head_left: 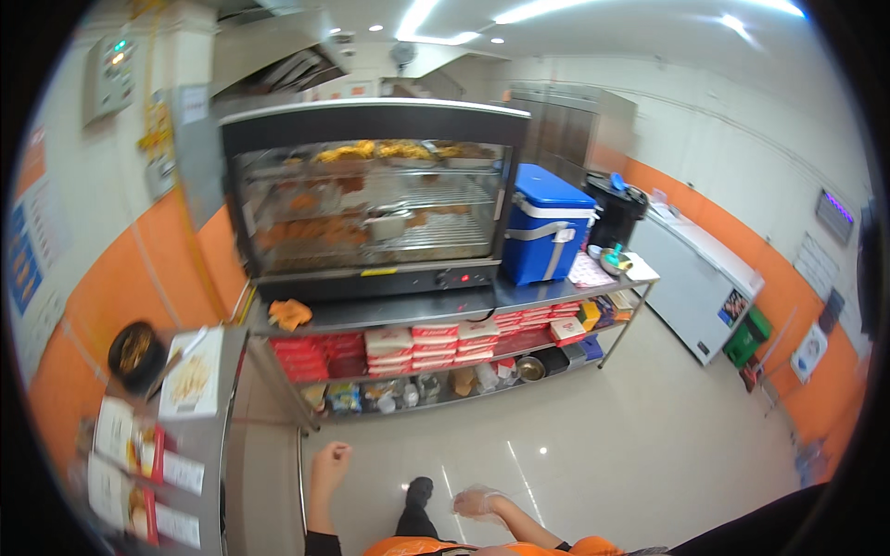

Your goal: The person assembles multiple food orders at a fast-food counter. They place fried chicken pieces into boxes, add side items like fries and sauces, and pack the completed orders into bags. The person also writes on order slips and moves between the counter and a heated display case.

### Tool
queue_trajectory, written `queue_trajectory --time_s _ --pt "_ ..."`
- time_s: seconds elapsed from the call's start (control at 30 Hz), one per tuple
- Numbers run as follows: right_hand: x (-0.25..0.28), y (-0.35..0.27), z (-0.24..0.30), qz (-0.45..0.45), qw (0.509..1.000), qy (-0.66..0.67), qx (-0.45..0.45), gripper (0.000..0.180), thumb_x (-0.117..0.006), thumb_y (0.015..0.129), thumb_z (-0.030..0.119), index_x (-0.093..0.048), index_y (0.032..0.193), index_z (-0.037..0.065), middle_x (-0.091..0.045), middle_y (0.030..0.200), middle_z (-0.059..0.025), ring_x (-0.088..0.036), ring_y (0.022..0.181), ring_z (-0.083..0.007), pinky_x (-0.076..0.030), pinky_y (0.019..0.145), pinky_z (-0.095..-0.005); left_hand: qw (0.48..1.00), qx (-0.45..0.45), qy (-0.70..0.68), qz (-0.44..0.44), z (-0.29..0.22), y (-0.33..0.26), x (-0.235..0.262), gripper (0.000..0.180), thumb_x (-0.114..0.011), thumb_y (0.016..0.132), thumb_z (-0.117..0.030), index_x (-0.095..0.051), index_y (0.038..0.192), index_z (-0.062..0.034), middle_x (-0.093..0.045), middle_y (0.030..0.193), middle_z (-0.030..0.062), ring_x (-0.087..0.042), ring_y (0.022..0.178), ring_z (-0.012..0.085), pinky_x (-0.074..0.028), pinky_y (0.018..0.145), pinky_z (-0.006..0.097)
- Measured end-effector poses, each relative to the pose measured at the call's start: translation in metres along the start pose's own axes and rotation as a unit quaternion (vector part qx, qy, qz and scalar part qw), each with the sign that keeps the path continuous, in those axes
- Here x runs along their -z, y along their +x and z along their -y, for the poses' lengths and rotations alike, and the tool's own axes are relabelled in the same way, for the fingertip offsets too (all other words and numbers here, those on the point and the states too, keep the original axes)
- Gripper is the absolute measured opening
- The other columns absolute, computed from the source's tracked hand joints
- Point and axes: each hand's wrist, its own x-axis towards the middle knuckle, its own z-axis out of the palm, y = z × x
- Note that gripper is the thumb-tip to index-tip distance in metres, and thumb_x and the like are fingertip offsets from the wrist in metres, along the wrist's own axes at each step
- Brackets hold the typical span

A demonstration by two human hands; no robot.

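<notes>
My left hand (330, 464) is bare and hangs over the floor in front of a metal shelf table (389, 315). Its fingers are curled in, and nothing shows in them. Lower down, near my dark shoe (418, 492), my right hand (476, 502) wears a thin clear plastic glove. Its fingers look loosely extended and hold nothing that I can see. Neither hand touches the table. On it stands a glass food warmer (371, 204) with fried food on several racks. Stacks of red and white boxes (434, 345) fill the shelf underneath.
On the left counter lie a white cutting board (192, 375) with pale pieces and a knife, a black bowl (137, 353), and open cartons (125, 435). A blue cooler (549, 227) stands beside the warmer. Along the right wall are a chest freezer (691, 283) and a green bin (747, 336).
</notes>
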Motion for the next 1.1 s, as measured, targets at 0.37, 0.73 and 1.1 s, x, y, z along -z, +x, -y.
queue_trajectory --time_s 0.37,0.73,1.1 --pt "0.117 0.005 -0.138 -0.068 0.849 0.381 -0.361 0.030 -0.049 0.080 0.012 -0.068 0.098 -0.002 -0.066 0.104 -0.0211 -0.064 0.093 -0.0375 -0.052 0.077 -0.0451 0.870 -0.213 -0.021 0.444 -0.191 0.282 -0.310 0.016 -0.061 0.086 -0.014 -0.064 0.099 -0.0047 -0.058 0.066 0.0043 -0.060 0.066 0.0126 -0.048 0.063 0.029" --pt "-0.035 -0.031 -0.382 -0.262 0.463 0.733 -0.425 0.031 -0.062 0.082 0.030 -0.065 0.097 0.003 -0.066 0.086 -0.0093 -0.063 0.075 -0.0194 -0.051 0.066 -0.0350 0.667 -0.191 0.012 0.720 -0.228 0.273 -0.664 0.031 -0.060 0.090 -0.020 -0.058 0.116 -0.0040 -0.066 0.105 0.0105 -0.064 0.091 0.0182 -0.050 0.080 0.032" --pt "0.259 0.040 -0.866 -0.464 0.670 0.468 -0.342 0.055 -0.060 0.086 0.040 -0.055 0.120 -0.003 -0.061 0.115 -0.0202 -0.062 0.101 -0.0329 -0.049 0.087 -0.0399 0.845 0.013 -0.079 0.529 -0.306 0.336 -1.032 0.053 -0.070 0.086 -0.024 -0.047 0.128 -0.0005 -0.057 0.116 0.0088 -0.056 0.105 0.0184 -0.045 0.092 0.031"
